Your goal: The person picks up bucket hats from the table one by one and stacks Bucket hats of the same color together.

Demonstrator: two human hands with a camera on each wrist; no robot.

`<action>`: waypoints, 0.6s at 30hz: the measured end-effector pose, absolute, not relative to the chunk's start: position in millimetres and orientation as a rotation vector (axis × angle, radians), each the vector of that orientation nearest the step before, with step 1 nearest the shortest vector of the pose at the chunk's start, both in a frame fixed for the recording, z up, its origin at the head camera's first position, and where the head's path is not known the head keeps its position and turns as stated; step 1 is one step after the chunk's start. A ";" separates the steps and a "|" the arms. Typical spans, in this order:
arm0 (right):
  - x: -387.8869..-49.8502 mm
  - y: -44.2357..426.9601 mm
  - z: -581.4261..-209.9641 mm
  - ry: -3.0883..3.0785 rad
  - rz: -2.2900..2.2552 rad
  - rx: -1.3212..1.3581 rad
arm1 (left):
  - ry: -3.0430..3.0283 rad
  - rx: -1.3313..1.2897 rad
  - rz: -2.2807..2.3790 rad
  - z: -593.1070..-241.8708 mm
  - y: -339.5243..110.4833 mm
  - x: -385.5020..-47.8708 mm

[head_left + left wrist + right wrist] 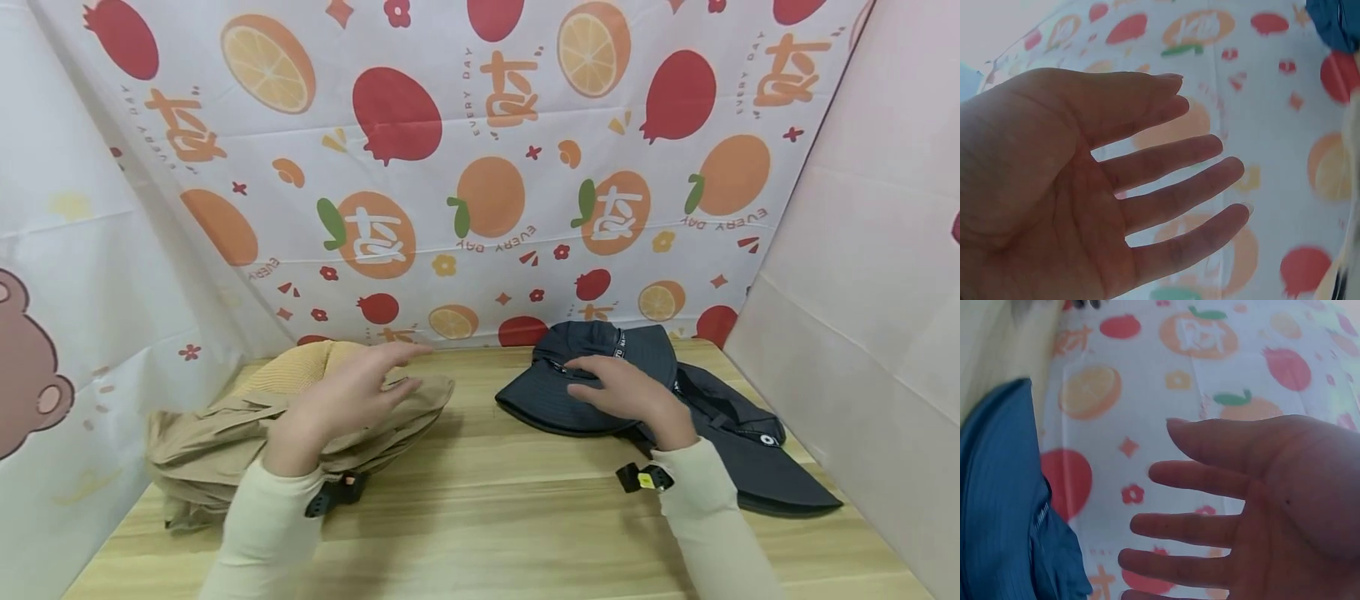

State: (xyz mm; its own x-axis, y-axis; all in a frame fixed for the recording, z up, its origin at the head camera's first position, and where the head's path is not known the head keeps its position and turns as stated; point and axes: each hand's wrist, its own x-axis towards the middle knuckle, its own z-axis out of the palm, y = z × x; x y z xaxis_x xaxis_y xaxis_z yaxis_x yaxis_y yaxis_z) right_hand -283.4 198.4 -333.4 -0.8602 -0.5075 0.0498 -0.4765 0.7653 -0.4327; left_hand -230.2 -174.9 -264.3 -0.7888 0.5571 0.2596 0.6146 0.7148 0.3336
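Note:
My left hand [341,400] hovers in front of a pile of khaki and tan cloth hats [217,442], fingers spread and holding nothing. Behind it in the pile shows a yellow ribbed hat [303,367]. On the right, my right hand [622,387] is above a dark bucket hat [547,404], its fingers apart with nothing between them. A second dark hat [772,467] with a strap and a small round white badge lies partly under the first. In the right wrist view the dark hat's brim [997,487] stands left of the fingers. Whether either hand touches a hat is unclear.
A wooden-patterned table [480,517] carries both groups of hats. A fruit-print cloth [480,208] hangs along the back, with pale cloth walls at left and right [862,292]. Each wrist wears a small black camera [645,477].

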 end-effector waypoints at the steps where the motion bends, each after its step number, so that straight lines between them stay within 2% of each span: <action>1: -281.9 204.1 -333.2 2.891 -0.675 -0.798 | -2.801 -0.962 -0.616 -266.1 -167.4 -234.0; 12: -268.2 233.2 -333.3 2.796 -0.631 -0.804 | -2.906 -1.156 -0.690 -312.4 -95.8 -297.2; 18: -261.2 243.7 -331.8 2.737 -0.636 -0.857 | -3.056 -1.103 -0.598 -327.5 -69.4 -326.2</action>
State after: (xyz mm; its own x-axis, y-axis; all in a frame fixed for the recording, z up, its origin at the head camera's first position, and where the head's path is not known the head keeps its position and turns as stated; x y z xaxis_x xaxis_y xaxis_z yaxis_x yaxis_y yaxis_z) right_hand -261.2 243.7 -331.8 -0.8109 -0.5817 -0.0632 -0.4942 0.7388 -0.4582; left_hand -326.2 -69.4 -327.5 -0.7655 0.6428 -0.0290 0.5844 0.7134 0.3866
